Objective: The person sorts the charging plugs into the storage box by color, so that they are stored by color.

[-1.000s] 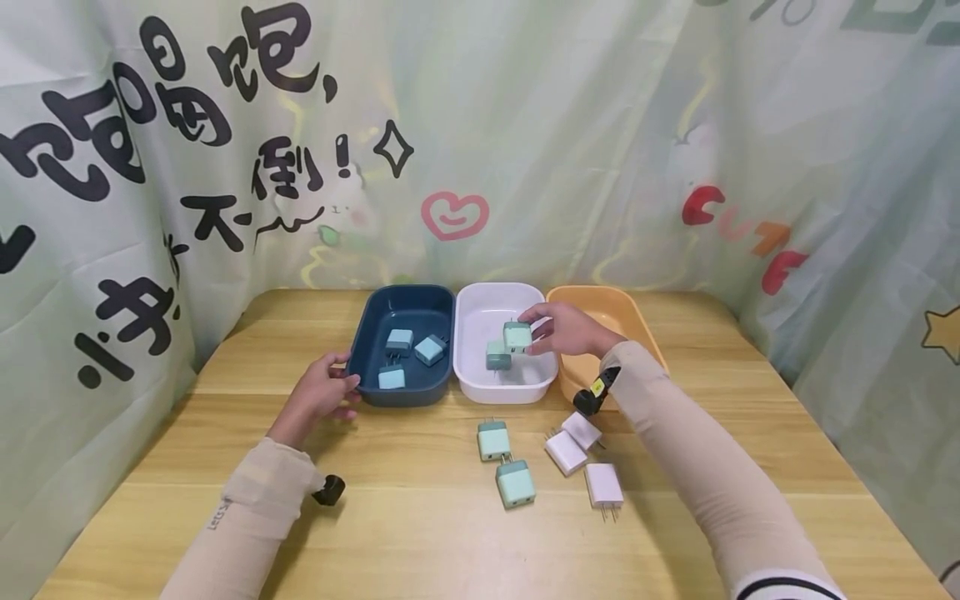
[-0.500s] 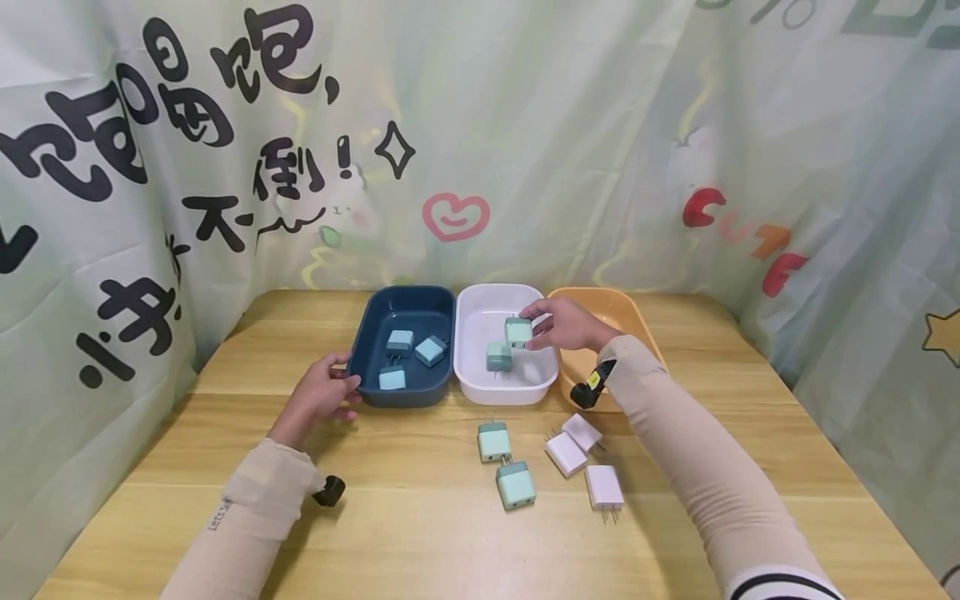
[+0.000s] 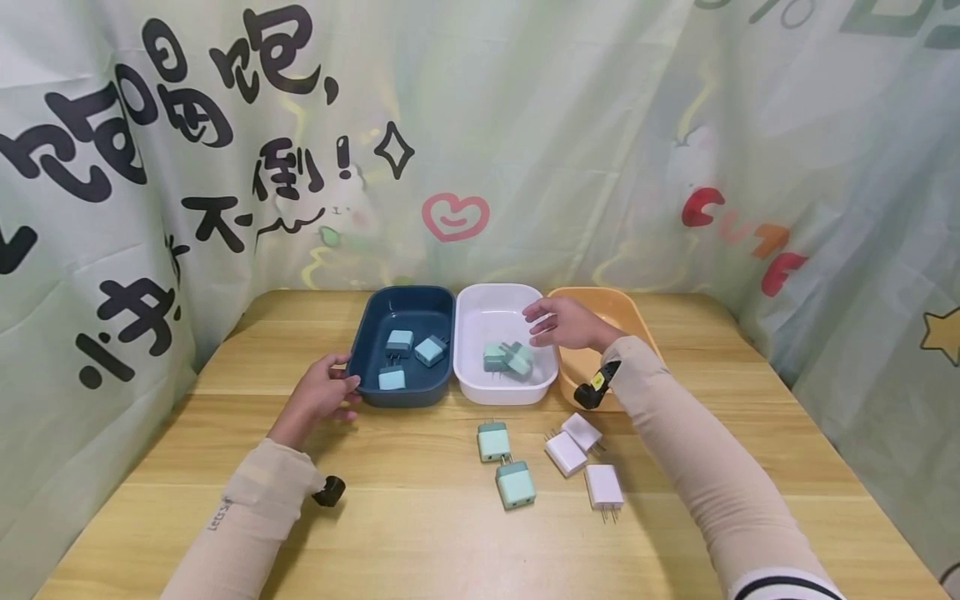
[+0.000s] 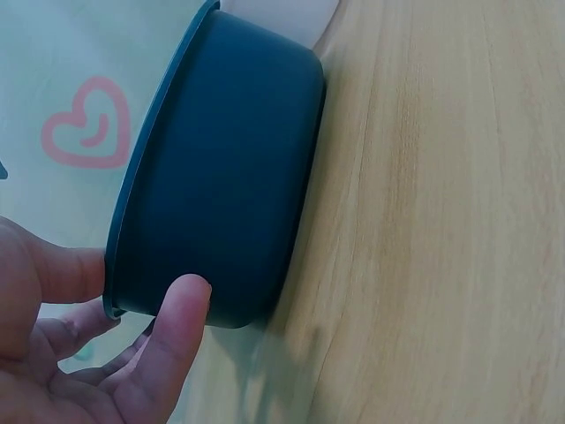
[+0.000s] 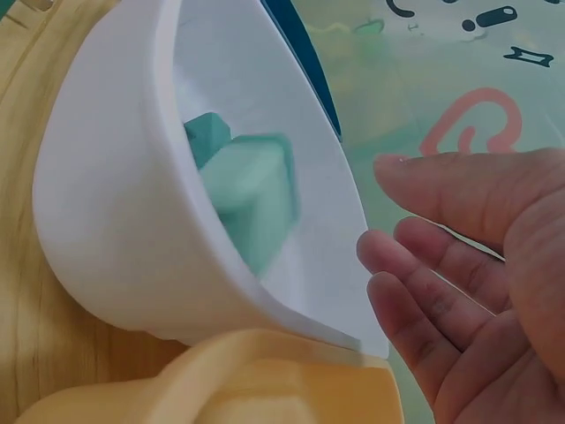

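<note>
Left hand (image 3: 322, 390) gripping navy tray (image 3: 408, 396) | right hand (image 3: 568, 323) spread near chargers (image 3: 517, 359) in white tray (image 3: 495, 395) | right sleeve (image 3: 697, 442) overlapping orange tray (image 3: 613, 307)

Trays (image 3: 405, 397) look smooth plastic; backdrop (image 3: 562, 125), creased cloth.

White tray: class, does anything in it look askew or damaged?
One green plug looks askew: it slants, overlapping the straighter second plug in the head view. Blur hides whether it lies flat. No damage shows.

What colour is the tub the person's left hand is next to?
The tub is dark blue; it shows best in the head view.
</note>
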`<state>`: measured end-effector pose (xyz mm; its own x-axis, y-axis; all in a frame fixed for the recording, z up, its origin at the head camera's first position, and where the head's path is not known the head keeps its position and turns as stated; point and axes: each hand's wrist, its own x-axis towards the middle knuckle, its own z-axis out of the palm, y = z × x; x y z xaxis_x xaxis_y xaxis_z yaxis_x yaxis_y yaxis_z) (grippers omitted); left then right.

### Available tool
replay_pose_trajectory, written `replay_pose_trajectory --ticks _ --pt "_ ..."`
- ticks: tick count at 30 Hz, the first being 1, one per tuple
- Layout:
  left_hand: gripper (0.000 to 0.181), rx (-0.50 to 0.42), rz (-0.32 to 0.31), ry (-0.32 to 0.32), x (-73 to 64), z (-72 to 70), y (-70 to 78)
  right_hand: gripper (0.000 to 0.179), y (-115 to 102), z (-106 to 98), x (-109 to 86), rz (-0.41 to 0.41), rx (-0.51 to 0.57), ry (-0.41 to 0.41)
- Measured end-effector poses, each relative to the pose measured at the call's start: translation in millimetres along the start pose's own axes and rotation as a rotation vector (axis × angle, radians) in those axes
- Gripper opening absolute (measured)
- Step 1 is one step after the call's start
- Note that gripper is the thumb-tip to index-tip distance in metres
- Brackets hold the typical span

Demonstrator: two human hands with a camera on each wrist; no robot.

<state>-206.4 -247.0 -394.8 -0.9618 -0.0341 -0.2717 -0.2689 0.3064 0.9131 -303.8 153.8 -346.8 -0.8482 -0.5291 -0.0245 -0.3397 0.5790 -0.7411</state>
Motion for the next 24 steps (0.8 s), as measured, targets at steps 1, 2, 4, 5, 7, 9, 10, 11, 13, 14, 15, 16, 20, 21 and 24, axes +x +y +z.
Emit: replay_pose_trajectory --ticks 1,2,4,5,7,9,10,11,13,14,15,16,20,21,24 --pt "0.055 -0.001 -0.001 0.000 0.0 0.1 -0.1 0.049 1.0 0.1 -0.9 -0.008 0.002 -0.001" --pt "0.055 -0.001 -0.001 -0.001 -0.1 0.2 -0.1 0.049 1.3 0.3 -2.2 -0.013 0.004 -0.001" --pt "0.055 -0.001 -0.001 -0.001 0.0 0.3 -0.3 0.049 1.8 1.0 -5.4 -0.022 0.005 -0.002" --pt "0.056 0.000 -0.001 0.000 -0.1 0.5 -0.3 0.049 2.0 1.6 -7.0 -0.026 0.008 -0.002" --pt "0.056 0.005 -0.003 -0.002 0.2 0.5 -0.6 0.049 3.1 3.0 -10.5 -0.036 0.011 -0.006" --pt "0.056 0.008 -0.003 -0.003 0.4 0.3 -0.7 0.048 2.8 4.4 -14.4 -0.046 0.015 -0.013" --pt "0.056 0.008 -0.003 -0.003 0.5 0.1 -0.9 0.048 2.5 5.1 -16.3 -0.050 0.019 -0.017" --pt "0.055 0.012 -0.004 -0.002 0.8 -0.2 -1.0 0.048 2.5 5.8 -18.3 -0.055 0.015 -0.021" --pt "0.055 0.015 -0.002 -0.001 1.3 -0.8 -1.3 0.048 2.4 7.2 -22.4 -0.050 0.003 -0.022" --pt "0.055 0.016 0.000 0.000 1.5 -0.9 -1.4 0.048 1.9 7.9 -24.5 -0.047 -0.001 -0.023" --pt "0.055 0.015 -0.001 0.001 1.7 -1.0 -1.5 0.048 1.9 8.8 -26.4 -0.046 -0.006 -0.023" --pt "0.055 0.017 0.004 -0.003 1.8 -1.0 -1.4 0.048 2.3 9.7 -28.3 -0.043 -0.008 -0.023" --pt "0.055 0.015 0.004 -0.006 1.9 -0.7 -1.0 0.048 3.4 14.5 -35.6 -0.055 0.004 -0.023" --pt "0.056 0.016 0.002 -0.005 1.8 -0.7 -0.8 0.047 4.2 15.9 -36.9 -0.060 0.007 -0.024" --pt "0.056 0.019 0.001 -0.005 1.6 -0.6 -0.2 0.048 3.7 19.4 -42.7 -0.070 0.013 -0.030"
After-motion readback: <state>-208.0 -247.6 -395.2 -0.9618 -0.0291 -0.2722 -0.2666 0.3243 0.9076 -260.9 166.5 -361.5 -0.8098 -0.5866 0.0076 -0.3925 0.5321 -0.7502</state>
